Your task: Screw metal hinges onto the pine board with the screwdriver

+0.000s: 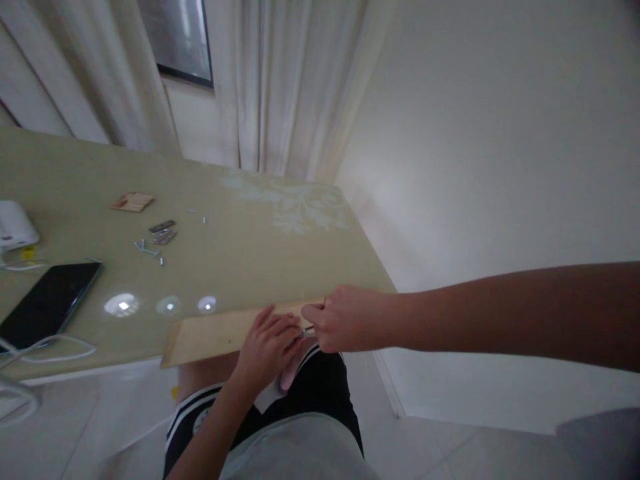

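Observation:
A long pale wooden board (207, 337) lies along the table's front edge, partly overhanging it above my lap. My left hand (267, 343) rests on the board with its fingers stretched out, fingertips close to a short metal shaft. My right hand (345, 320) is closed in a fist around what looks like a screwdriver (307, 330). Only its thin metal shaft shows, pointing left towards my left fingers. The handle is hidden in the fist, and the fingers cover whatever the tip meets.
Small metal hinges (165, 233) and several screws (146, 249) lie on the table (240, 253). Behind them is a small wooden piece (133, 201). A phone (50, 300), a white cable (65, 355) and a white device (16, 225) sit left. A wall (500, 167) stands right.

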Action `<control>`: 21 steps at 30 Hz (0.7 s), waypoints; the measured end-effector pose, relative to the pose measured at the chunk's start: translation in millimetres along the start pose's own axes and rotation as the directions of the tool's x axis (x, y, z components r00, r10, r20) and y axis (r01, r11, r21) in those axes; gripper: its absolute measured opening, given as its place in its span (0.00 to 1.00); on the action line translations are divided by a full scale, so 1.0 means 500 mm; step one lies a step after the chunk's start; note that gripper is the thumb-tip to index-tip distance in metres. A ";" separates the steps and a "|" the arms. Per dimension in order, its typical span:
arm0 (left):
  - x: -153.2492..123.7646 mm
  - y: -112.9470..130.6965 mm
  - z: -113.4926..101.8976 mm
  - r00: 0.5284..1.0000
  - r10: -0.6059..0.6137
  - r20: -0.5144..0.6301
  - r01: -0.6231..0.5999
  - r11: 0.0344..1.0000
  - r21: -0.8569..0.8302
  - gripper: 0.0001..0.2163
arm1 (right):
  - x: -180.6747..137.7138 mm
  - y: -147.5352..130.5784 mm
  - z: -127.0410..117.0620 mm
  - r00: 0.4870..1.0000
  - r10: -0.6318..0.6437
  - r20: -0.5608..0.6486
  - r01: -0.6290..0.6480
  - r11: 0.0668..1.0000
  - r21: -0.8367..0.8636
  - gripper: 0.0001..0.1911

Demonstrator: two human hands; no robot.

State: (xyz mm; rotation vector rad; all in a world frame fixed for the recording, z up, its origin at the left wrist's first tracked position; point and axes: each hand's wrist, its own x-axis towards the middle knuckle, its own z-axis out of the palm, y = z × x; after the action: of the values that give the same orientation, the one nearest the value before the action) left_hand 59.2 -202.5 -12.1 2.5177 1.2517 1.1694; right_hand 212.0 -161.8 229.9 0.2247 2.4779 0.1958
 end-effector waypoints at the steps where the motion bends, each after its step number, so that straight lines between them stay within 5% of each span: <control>1: 0.000 -0.001 0.000 1.000 0.003 -0.001 -0.003 1.000 0.005 0.06 | -0.002 0.002 0.003 1.000 -0.003 -0.011 0.003 1.000 -0.008 0.15; 8: -0.005 -0.004 0.003 1.000 0.006 -0.010 -0.006 1.000 0.017 0.04 | 0.008 0.024 0.022 0.999 0.047 -0.026 -0.047 0.999 -0.002 0.16; 15: -0.007 -0.009 0.014 1.000 0.017 -0.022 -0.017 1.000 -0.003 0.03 | 0.035 0.061 0.022 0.956 0.249 0.153 -0.272 0.950 0.151 0.09; 21: -0.005 -0.007 0.015 1.000 -0.004 0.006 0.004 1.000 -0.009 0.03 | 0.033 0.021 0.024 0.925 0.320 0.206 -0.350 0.927 0.134 0.07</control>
State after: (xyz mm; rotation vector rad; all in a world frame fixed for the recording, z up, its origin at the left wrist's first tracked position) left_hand 61.1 -200.3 -20.5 2.5094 1.2470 1.1625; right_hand 207.5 -147.0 213.1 0.7122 2.2603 0.1022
